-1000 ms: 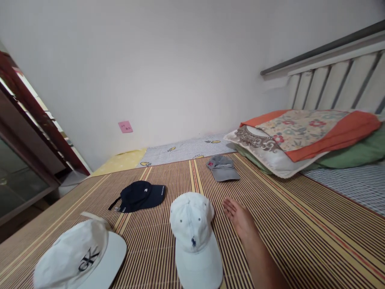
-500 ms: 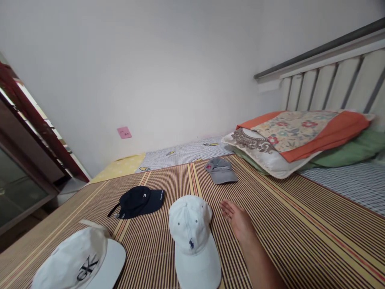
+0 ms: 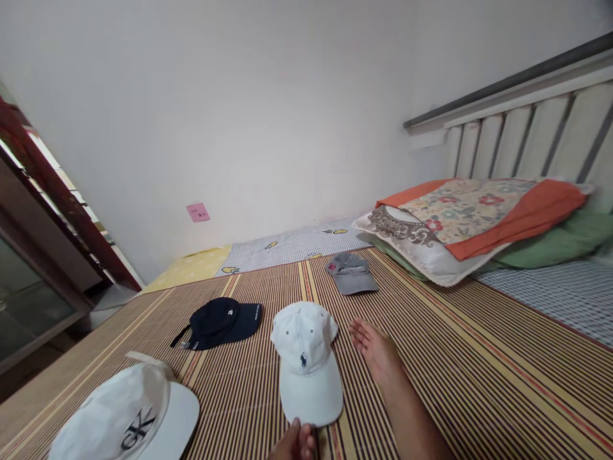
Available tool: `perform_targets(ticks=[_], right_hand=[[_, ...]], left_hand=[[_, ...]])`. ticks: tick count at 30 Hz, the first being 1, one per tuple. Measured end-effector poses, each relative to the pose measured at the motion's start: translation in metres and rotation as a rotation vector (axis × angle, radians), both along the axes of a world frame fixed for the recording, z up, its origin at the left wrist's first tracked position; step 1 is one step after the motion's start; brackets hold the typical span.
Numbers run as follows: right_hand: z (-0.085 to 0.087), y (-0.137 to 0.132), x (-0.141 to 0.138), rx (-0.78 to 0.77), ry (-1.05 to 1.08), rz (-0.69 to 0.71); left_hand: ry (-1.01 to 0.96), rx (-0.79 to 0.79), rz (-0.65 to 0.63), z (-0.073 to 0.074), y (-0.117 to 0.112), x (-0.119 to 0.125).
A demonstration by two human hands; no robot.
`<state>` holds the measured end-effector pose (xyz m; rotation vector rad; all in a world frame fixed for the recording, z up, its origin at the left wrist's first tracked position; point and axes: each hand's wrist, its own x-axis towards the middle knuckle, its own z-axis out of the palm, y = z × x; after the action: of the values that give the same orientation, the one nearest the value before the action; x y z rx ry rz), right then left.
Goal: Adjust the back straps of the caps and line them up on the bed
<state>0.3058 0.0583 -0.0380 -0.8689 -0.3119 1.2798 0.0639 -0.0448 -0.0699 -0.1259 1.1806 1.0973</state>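
A white cap (image 3: pixel 306 364) with a small dark horse logo lies on the striped bamboo mat (image 3: pixel 479 370), its brim toward me. Only the fingertips of my right hand (image 3: pixel 294 444) show at the bottom edge. They are pressed together on the brim's near edge. My left hand is out of view. My bare foot (image 3: pixel 373 348) and lower leg rest on the mat just right of this cap. A white cap with dark letters (image 3: pixel 127 415) lies at the lower left. A navy cap (image 3: pixel 223 316) and a grey cap (image 3: pixel 350 273) lie farther off.
Stacked pillows (image 3: pixel 469 220) in orange, floral and green lie at the right against a slatted headboard (image 3: pixel 527 128). A checked sheet (image 3: pixel 297 241) runs along the white wall, which has a pink note (image 3: pixel 198 211). A dark wooden cabinet (image 3: pixel 33 268) stands at the left.
The white horse-logo cap has slid away from me and a little to the right. Fingertips have come into view at its brim. The other caps have not moved.
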Motion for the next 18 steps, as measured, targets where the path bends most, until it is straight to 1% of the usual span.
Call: perform_targets(ticks=[2,4,9,12,14,18], right_hand=[[0.001,-0.001,0.001,0.008,0.002,0.001],[0.002,-0.001,0.001,0.013,0.003,0.001],[0.001,0.001,0.002,0.010,0.006,-0.002],[0.000,0.002,0.001,0.011,0.004,-0.004],[-0.001,0.002,0.000,0.017,0.001,-0.003],[-0.002,0.002,-0.001,0.024,-0.009,-0.009]], left_hand=[[-0.059,-0.025,-0.029,0.005,0.005,0.001],[-0.093,0.007,-0.032,0.009,0.007,0.003],[-0.059,0.135,0.049,0.009,0.005,0.005],[-0.061,0.165,0.040,0.013,0.005,0.004],[-0.063,0.181,0.047,0.023,0.007,0.007],[-0.024,0.238,0.141,0.055,0.017,0.021]])
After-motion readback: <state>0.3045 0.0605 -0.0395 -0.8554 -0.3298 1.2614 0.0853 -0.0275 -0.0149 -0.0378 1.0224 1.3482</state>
